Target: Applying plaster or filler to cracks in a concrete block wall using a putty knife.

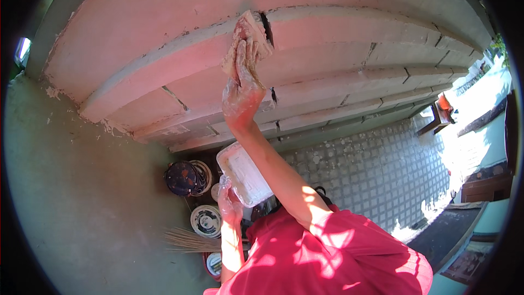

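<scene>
My right hand, coated in white paste, reaches up to the pinkish ledged wall. Its fingers press a flat, paste-smeared piece against a ledge, beside a dark vertical gap. Whether that piece is a sponge, a cloth or a sheet, I cannot tell. Lower down, my left hand grips the left side of a white rectangular tub, with pale smears inside. The tub is tilted, and my right forearm covers part of its right side.
Below on the left stand a dark round container, a white bucket and a bundle of thin sticks. A plain greenish wall rises at the left. Patterned tiles cover the floor; a wooden bench stands far right.
</scene>
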A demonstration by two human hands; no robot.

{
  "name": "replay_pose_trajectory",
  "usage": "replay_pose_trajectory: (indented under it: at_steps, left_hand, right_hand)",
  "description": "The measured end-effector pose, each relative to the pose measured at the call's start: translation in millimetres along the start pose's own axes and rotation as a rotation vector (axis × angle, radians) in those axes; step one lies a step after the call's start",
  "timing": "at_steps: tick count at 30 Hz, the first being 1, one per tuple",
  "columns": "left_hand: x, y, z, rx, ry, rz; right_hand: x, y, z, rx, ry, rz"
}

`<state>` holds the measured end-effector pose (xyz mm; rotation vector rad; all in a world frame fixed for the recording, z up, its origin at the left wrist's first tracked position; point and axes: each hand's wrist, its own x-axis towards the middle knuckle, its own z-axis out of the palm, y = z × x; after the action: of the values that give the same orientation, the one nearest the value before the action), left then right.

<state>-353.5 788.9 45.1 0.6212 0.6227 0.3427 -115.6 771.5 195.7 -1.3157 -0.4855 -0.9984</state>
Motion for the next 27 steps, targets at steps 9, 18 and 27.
replay_pose_trajectory:
  at_steps: [9,18,27]
  left_hand:
    - [-1,3,0,-0.009,-0.069,0.018]
    - [-5,-3,2,0.001,-0.074,0.029]
    - [-5,3,-9,-0.019,-0.044,0.028]
  right_hand:
    - [61,18,-112,-0.24,0.23,0.153]
    - [15,13,-62,-0.197,-0.116,-0.004]
    - [59,18,-140,-0.484,0.09,0.165]
